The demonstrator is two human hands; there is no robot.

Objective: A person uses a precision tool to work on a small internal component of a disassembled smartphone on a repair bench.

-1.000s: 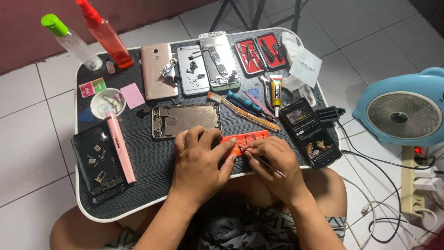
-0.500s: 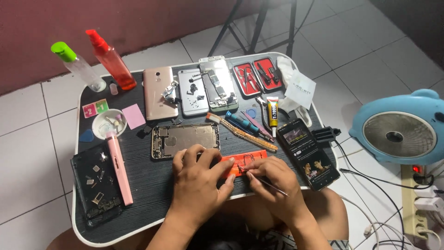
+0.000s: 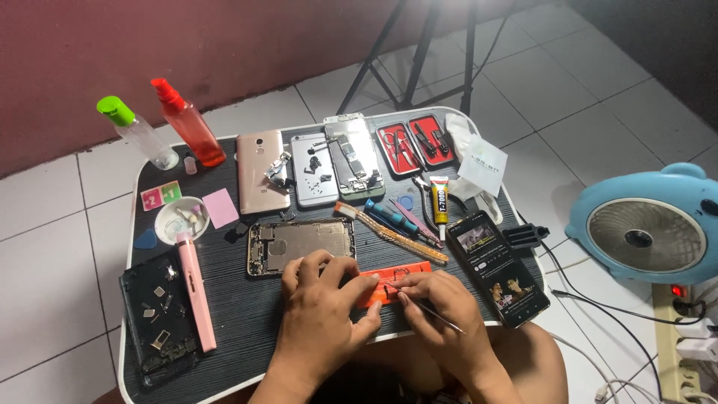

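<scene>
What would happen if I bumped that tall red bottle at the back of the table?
The red bottle stands upright, tall and narrow, so it would probably tip easily. Its body looks round, so once down it might roll. It stands close to the table's back edge, so it could fall onto the tiled floor.

White tiled floor (image 3: 45, 247), dark red wall (image 3: 224, 37), black tripod legs (image 3: 419, 56).

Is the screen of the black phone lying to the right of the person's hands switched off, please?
No, the black phone shows lit pictures on its screen.
</scene>
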